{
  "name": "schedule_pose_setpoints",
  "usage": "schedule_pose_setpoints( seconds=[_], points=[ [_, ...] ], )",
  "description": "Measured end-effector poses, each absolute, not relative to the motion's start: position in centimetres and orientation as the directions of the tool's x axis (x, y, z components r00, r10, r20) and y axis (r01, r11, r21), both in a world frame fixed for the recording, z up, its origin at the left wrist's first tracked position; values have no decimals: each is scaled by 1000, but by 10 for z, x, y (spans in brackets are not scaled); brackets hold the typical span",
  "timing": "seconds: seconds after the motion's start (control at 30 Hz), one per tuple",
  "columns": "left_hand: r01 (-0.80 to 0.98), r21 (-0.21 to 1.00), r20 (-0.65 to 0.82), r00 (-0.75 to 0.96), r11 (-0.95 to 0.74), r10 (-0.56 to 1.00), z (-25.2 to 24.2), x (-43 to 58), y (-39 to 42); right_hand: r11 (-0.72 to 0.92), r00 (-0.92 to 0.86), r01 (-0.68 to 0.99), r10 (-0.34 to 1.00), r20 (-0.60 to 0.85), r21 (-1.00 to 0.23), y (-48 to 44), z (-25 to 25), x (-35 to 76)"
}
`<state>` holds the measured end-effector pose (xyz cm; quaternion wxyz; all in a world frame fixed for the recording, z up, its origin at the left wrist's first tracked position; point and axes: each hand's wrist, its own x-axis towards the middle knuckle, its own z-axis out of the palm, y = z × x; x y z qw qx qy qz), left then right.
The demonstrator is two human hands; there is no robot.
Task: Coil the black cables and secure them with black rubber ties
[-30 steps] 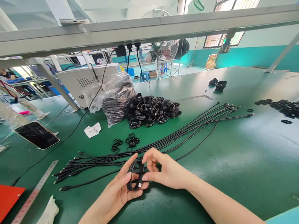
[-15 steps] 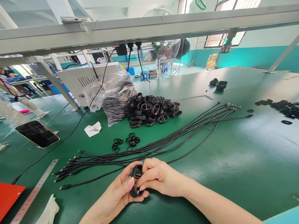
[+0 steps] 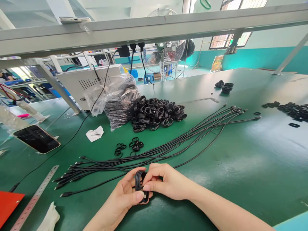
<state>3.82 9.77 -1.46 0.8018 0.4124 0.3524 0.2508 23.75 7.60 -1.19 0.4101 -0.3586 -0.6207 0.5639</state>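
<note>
Green matting covers the desk (image 3: 240, 166), which stands in a workshop with a fan and teal walls beyond it. At the near edge, both hands close on one coiled cable (image 3: 139, 179), raised just above the surface. The left hand (image 3: 120, 200) cups the coil from below, with its thumb pressed over the near end. The right hand (image 3: 168, 184) pinches the coil from the right side. This two-sided clamp probably keeps the loops flattened together so that they cannot spring apart. The coil is squeezed into a narrow oval and shows nearly edge-on. Its long axis runs from near to far, tilted slightly left at the far end.

Straight cables (image 3: 168, 149) lie in a fan just beyond the hands, with their connectors pointing left and right. Small black rings (image 3: 135, 145) lie beyond these cables. A pile of finished coils (image 3: 156, 112) rests against a plastic bag (image 3: 115, 96) farther back. A steel ruler (image 3: 33, 199) lies near left.
</note>
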Motion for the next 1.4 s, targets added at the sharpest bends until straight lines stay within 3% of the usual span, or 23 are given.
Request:
schedule_pose_setpoints(
  seconds=[0.23,0.37,0.53,0.67,0.83,1.07,1.2,1.4],
  points=[
    [-213,808,-306,645,549,701,-15,35,94,171,-333,238,939,86,-956,84,-12,251],
    [-223,779,-297,691,585,659,-15,35,91,145,-334,273,941,47,-951,85,-16,249],
    [-189,792,-304,702,580,644,-17,35,92,17,-357,192,932,-54,-981,84,-19,245],
    [-228,801,-261,699,553,666,-18,33,94,-149,-401,4,905,-138,-989,83,-15,245],
    [-251,793,-210,743,555,636,-14,32,95,-207,-370,-179,920,-129,-962,83,-12,245],
    [-236,798,-275,677,555,682,-12,33,99,-310,-448,-295,880,-156,-904,85,-13,250],
    [-183,826,-313,639,534,703,-13,36,98,-350,-456,-317,871,-183,-881,84,-12,248],
    [-70,945,-227,563,320,795,-19,44,94,-377,-363,-204,886,-288,-904,82,-9,238]
  ],
)
